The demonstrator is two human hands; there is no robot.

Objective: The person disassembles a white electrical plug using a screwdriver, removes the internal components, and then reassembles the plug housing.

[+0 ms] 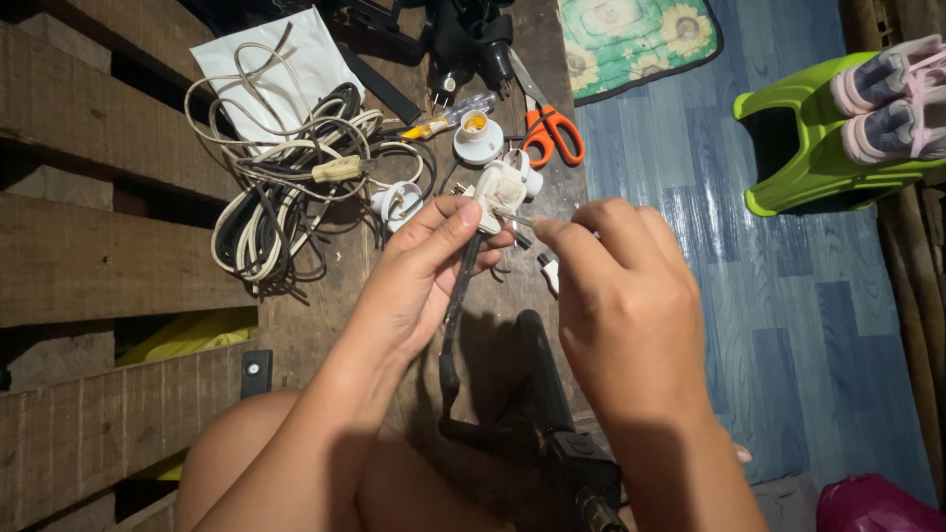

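The left hand (419, 261) pinches a white plug (501, 187) with a black cord (455, 305) hanging from it, above the wooden worktop (99, 256). The right hand (616, 296) pinches a thin screwdriver (514, 216) whose tip touches the plug. Tangled cables (286, 177), a lamp socket (478, 136) and orange scissors (548, 126) lie beyond.

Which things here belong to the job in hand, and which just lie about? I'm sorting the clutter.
In hand: left hand holds white plug on black cord; right hand works a thin tool into it.

Lying about: orange scissors, cable tangle, lamp socket, green stool.
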